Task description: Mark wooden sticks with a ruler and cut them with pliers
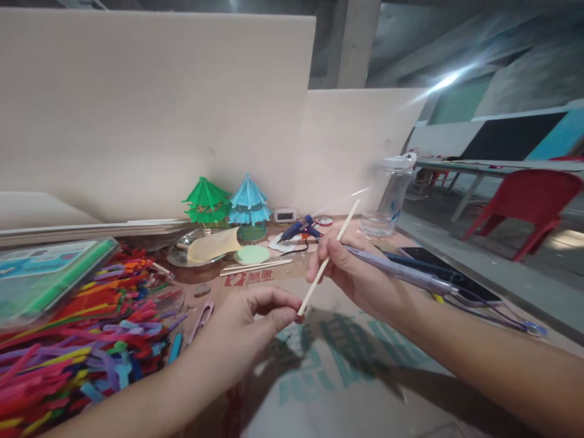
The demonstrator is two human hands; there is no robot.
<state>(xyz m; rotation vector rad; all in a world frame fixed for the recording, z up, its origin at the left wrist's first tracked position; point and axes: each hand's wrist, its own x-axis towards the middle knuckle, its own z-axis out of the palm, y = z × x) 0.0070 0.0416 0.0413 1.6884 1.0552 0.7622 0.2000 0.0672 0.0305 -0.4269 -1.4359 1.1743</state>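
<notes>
A thin wooden stick [329, 258] runs slantwise between both hands over the cardboard-covered table [347, 377]. My left hand [249, 328] pinches the stick's lower end between thumb and fingers. My right hand [351, 267] grips the stick near its middle and also holds a grey pen-like tool [401, 274] that points back toward my wrist.
A heap of coloured pipe cleaners [77, 353] lies at the left. At the back stand a green [207, 204] and a blue paper tree [249, 204], a blue glue gun [301, 230] and a clear water bottle [387, 194]. A phone [438, 267] lies at the right; a red chair [529, 201] stands beyond.
</notes>
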